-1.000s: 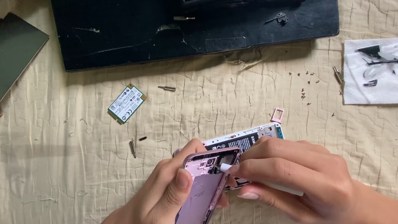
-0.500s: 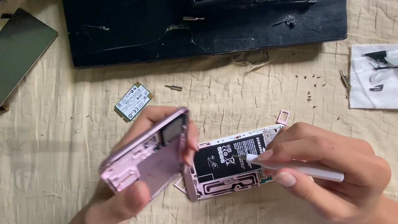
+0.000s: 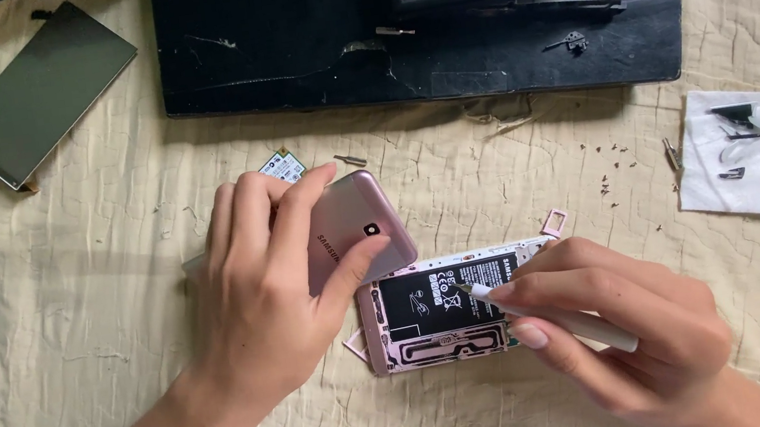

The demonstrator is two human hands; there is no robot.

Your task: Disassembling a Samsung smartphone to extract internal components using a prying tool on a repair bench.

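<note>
On the cream cloth, the left hand point(image 3: 260, 296), which a moment ago held the pink back cover point(image 3: 343, 228) lifted, now presses it flat beside the opened phone point(image 3: 441, 317), whose exposed battery faces up while the right hand point(image 3: 616, 329) pinches a white stylus point(image 3: 547, 314) against it.

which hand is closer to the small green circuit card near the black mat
Left. The left hand partly covers the green card; the right hand is far off, lower right.

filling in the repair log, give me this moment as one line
left hand: grips pink back cover, lifted aside | right hand: holds white tool, tip on battery | opened phone: flat on cloth
</note>
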